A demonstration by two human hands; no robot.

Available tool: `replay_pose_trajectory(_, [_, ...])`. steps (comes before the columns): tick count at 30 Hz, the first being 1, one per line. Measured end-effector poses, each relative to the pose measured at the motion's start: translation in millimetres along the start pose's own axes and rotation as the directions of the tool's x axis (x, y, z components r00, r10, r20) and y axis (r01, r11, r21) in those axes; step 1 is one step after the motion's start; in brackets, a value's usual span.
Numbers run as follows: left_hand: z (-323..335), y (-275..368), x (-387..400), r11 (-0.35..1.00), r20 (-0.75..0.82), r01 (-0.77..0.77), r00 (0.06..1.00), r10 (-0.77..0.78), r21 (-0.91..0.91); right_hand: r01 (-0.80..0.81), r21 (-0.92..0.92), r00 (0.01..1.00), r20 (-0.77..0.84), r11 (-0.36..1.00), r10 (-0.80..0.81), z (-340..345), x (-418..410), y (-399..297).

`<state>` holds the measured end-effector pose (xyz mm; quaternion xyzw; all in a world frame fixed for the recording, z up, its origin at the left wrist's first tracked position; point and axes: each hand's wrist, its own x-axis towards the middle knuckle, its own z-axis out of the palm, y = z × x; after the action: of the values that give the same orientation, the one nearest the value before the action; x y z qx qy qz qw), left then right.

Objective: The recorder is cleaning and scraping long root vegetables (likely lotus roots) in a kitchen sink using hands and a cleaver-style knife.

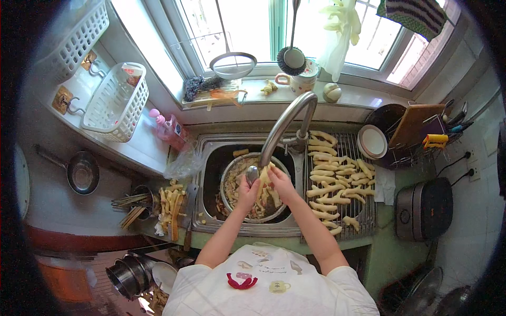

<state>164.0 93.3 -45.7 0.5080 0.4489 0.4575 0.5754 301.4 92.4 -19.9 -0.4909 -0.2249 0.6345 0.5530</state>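
Over the steel sink, both hands are close together just below the spout of the tap. My left hand and my right hand grip one pale peeled piece of ginger root. A shiny rounded metal part shows by my left thumb; whether it belongs to the tap or is a separate tool, I cannot tell. Beneath the hands a round metal basin sits in the sink, full of water, ginger pieces and peel scraps. My forearms hide part of its near side.
Several peeled ginger roots lie on a wire rack to the right. More ginger, a brush and a cleaver lie left of the sink. White bowls and a black appliance stand farther right.
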Motion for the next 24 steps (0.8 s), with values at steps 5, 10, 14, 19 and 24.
replay_pose_trajectory(5, [11, 7, 2, 0.999, -0.062, 0.049, 0.997, -0.048, 0.006, 0.106, -0.468, 0.994, 0.078, 0.877, -0.079, -16, 19, 27])
replay_pose_trajectory(10, [-2, 3, 5, 0.985, -0.064, 0.109, 0.993, -0.101, 0.133, 0.151, -0.6, 0.983, 0.173, 0.786, -0.057, -12, 5, -1])
replay_pose_trajectory(14, [-5, -1, 11, 0.917, 0.007, 0.253, 0.965, -0.264, -0.308, 0.152, -0.663, 0.985, 0.16, 0.733, -0.059, -41, 22, 25])
replay_pose_trajectory(19, [-6, 6, 12, 0.776, 0.165, 0.442, 0.895, -0.414, -0.45, 0.371, -0.673, 0.925, 0.205, 0.64, -0.321, -52, 28, 47])
replay_pose_trajectory(24, [-6, -2, 10, 0.794, 0.192, 0.414, 0.91, -0.368, -0.446, -0.194, 0.026, 0.98, -0.045, 0.981, 0.195, 0, 2, 0])
